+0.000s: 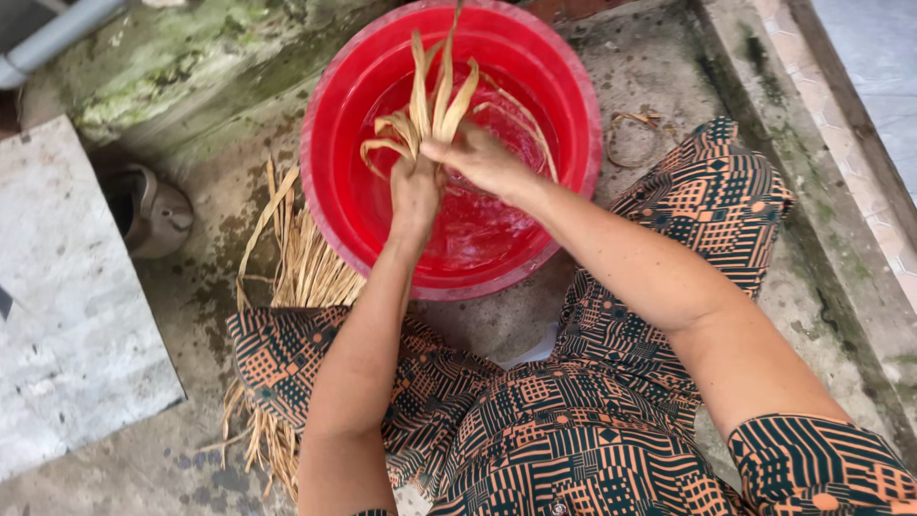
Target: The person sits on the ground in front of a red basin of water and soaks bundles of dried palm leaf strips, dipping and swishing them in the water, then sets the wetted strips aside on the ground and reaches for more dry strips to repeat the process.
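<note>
Patterned cloth [592, 420] in orange and dark green is seen nearest, draped over the knees. Above it, the left hand [415, 196] is closed in a firm grip round a bunch of pale strips [430, 100], held upright over the red basin [330, 205]. The right hand [482, 158] is pinched shut on the same strips, just beside the left. Water is seen in the basin. More strips [301, 272] are piled on the wet floor [659, 67], touching the basin's left rim. A grey slab [67, 306] is seen further left.
</note>
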`<state>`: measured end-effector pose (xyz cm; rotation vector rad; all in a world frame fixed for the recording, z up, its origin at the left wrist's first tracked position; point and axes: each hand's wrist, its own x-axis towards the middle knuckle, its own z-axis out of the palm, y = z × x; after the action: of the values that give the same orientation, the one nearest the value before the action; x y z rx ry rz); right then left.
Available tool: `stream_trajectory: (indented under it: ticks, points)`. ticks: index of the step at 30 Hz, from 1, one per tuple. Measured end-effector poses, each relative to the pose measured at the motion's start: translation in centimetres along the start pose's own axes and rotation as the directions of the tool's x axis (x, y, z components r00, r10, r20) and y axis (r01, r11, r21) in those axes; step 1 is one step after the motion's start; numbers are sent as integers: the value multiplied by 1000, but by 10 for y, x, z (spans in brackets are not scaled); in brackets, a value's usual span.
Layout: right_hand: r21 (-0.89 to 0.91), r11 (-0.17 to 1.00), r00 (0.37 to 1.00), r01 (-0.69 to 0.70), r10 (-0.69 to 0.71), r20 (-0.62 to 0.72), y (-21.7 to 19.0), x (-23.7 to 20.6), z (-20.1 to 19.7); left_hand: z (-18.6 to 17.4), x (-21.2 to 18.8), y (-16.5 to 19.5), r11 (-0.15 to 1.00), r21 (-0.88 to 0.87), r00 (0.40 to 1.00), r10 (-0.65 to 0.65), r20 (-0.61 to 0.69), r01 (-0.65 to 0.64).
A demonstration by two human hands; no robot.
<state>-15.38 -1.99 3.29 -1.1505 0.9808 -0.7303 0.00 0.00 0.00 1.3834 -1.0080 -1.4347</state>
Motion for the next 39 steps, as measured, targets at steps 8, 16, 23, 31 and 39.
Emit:
stream_trajectory:
  ticks: [8,16,23,31,39]
  points:
    - [610,784,973,-119,215,-87,27,12,-35,54,-41,-4,932,91,913,-363,187,351]
    - [685,721,892,107,235,-386,28,44,-126,82,-103,-14,951,308,933,-80,351,-34]
    - [839,539,968,73,163,-189,-23,15,-97,54,-68,15,972,125,968,-215,127,199]
    - [445,878,977,-177,211,-26,-3,-8,-6,60,-50,-29,956,-74,956,-277,93,284]
    - [513,849,885,-129,332,-327,16,31,-108,102,-113,-69,841,250,840,360,406,-481]
